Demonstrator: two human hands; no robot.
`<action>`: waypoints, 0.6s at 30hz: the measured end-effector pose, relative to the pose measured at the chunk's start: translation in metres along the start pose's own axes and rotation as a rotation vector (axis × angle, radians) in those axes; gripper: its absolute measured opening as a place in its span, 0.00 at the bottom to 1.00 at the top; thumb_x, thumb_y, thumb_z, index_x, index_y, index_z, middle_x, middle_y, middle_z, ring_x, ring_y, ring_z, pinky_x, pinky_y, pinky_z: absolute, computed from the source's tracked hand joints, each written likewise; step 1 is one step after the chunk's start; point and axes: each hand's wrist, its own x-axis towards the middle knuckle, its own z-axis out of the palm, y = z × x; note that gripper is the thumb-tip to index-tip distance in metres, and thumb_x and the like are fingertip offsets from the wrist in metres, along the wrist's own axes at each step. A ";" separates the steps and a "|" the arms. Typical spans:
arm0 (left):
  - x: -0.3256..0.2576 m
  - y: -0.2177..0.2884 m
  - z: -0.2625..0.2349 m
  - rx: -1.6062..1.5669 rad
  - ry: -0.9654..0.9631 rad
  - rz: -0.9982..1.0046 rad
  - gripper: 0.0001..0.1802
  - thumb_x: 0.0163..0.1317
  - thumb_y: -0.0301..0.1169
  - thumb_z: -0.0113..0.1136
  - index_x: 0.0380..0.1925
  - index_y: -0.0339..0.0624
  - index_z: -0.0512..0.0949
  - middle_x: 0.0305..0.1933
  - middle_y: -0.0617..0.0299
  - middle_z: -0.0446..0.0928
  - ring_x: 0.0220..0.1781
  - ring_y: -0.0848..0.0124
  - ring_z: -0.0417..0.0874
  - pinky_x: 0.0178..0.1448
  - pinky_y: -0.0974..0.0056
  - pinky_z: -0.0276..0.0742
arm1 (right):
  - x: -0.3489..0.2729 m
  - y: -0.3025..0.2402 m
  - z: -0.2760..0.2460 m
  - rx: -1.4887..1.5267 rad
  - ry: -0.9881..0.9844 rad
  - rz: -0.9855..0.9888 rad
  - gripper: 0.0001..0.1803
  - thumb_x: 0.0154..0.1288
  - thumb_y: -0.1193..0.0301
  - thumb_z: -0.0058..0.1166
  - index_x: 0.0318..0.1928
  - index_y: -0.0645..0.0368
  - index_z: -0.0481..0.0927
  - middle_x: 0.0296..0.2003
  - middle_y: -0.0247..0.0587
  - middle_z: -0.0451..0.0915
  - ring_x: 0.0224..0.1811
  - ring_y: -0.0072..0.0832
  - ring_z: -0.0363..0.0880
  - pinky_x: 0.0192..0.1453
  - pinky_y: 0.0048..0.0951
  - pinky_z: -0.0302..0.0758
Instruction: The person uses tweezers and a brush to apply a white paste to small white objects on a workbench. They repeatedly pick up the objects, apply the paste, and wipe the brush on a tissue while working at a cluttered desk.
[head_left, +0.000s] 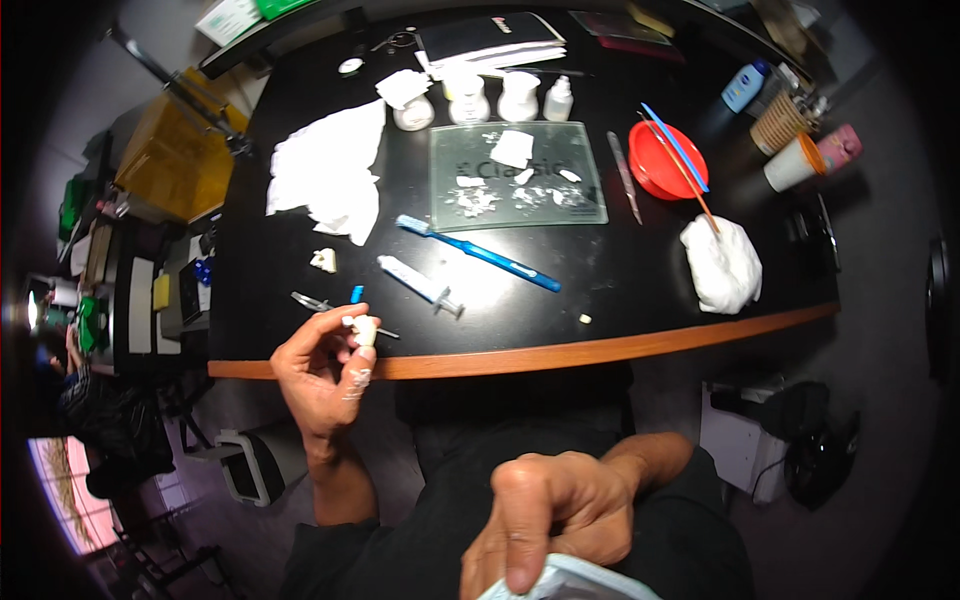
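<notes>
Pinching small white tooth-like piece [364, 329] in left hand [320, 375] over table edge [520, 357]; right hand [550, 520] gripping pale packet [570, 585] at lap; I judge inspection step; next needs syringe [420, 284] nearby.

Free room and obstructions on the black desk [250, 345], seen from above.

The widest bare stretch lies along the near wooden edge, between the syringe [420, 282] and the white cloth lump [722, 264]; only a tiny white fragment [585, 319] interrupts it. The blue toothbrush [478, 253] lies diagonally across the centre, barring a straight reach to the glass slab [518, 176]. A row of white bottles [482, 99] closes the far side of the slab. To the left, crumpled white tissue [328, 172] fills the surface; tweezers [318, 302] and a small white piece [323, 260] clutter the near left corner. To the right, the red bowl [667, 160] with sticks projecting beyond its rim and a metal spatula [624, 177] narrow the passage.
</notes>
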 end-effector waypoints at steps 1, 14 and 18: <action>-0.004 0.003 0.000 -0.016 0.016 -0.008 0.20 0.56 0.22 0.65 0.50 0.28 0.83 0.42 0.57 0.87 0.37 0.80 0.77 0.42 0.75 0.70 | -0.001 0.005 0.001 -0.016 -0.026 0.026 0.11 0.74 0.77 0.58 0.49 0.72 0.73 0.47 0.60 0.85 0.49 0.36 0.88 0.52 0.30 0.84; -0.001 0.002 0.007 -0.029 -0.001 0.063 0.19 0.57 0.23 0.65 0.50 0.29 0.84 0.41 0.58 0.87 0.37 0.82 0.78 0.40 0.75 0.69 | 0.010 -0.024 0.028 -0.225 0.103 -0.074 0.11 0.77 0.74 0.53 0.47 0.74 0.76 0.38 0.61 0.85 0.40 0.45 0.88 0.48 0.38 0.82; -0.001 0.017 0.001 0.037 -0.008 0.042 0.19 0.58 0.23 0.65 0.51 0.30 0.84 0.42 0.57 0.87 0.36 0.82 0.77 0.39 0.75 0.70 | 0.021 -0.024 0.060 -0.503 0.314 -0.037 0.16 0.78 0.68 0.53 0.40 0.72 0.84 0.39 0.54 0.86 0.38 0.33 0.87 0.47 0.23 0.80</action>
